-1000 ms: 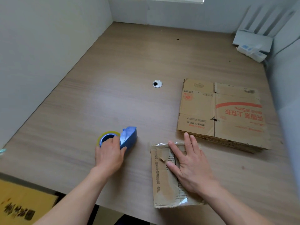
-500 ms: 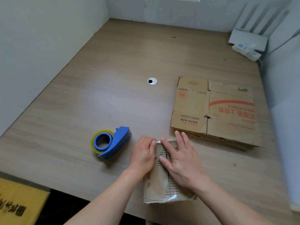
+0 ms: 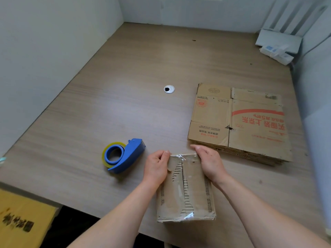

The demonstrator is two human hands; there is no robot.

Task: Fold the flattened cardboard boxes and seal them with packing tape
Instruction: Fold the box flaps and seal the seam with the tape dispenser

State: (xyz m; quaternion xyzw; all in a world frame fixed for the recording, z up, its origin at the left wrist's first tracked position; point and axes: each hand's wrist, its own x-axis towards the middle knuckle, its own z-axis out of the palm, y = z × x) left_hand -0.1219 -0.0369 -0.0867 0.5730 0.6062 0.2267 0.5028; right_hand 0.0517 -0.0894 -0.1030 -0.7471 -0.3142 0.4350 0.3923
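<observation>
A small folded cardboard box (image 3: 186,190) stands at the table's near edge, with clear tape running along its top seam. My left hand (image 3: 156,166) grips its far left corner, fingers curled over the edge. My right hand (image 3: 209,162) holds the far right corner the same way. A blue tape dispenser (image 3: 123,157) with a yellowish roll lies on the table to the left of my left hand, untouched. A stack of flattened cardboard boxes (image 3: 240,122) with red print lies to the right, just beyond my right hand.
The wooden table (image 3: 111,97) has a round metal cable grommet (image 3: 169,89) near its middle. White walls close the left and back sides. A white device (image 3: 277,47) sits in the far right corner. A yellow carton (image 3: 21,222) lies below the table's near left edge.
My left hand let go of the tape dispenser and moved right to the box. My right hand lifted from pressing the top and now holds the far right corner.
</observation>
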